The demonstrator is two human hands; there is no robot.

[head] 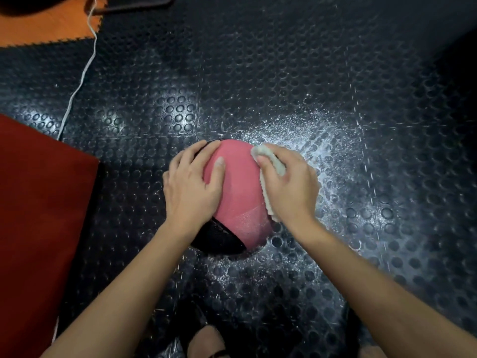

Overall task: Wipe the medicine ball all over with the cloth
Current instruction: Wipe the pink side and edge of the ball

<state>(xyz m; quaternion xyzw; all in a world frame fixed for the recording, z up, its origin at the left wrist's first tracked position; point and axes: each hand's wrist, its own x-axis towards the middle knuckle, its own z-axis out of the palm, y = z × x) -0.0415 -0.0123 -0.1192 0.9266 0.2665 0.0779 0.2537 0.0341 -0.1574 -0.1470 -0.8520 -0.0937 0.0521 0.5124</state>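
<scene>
Single head view, looking steeply down, close over both hands at studded floor mat (335,73)

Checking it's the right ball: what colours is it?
Pink and black panels on the medicine ball, seen in the head view.

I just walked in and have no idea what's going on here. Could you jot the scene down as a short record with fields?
activity: wiping a ball on the floor
ball: pink and black medicine ball, on the studded black floor mat
left hand: fingers spread on the ball's left side, steadying it
right hand: presses a white cloth against the ball's right side
floor: white specks scattered around the ball
nearby: red mat at left, white cord
</scene>
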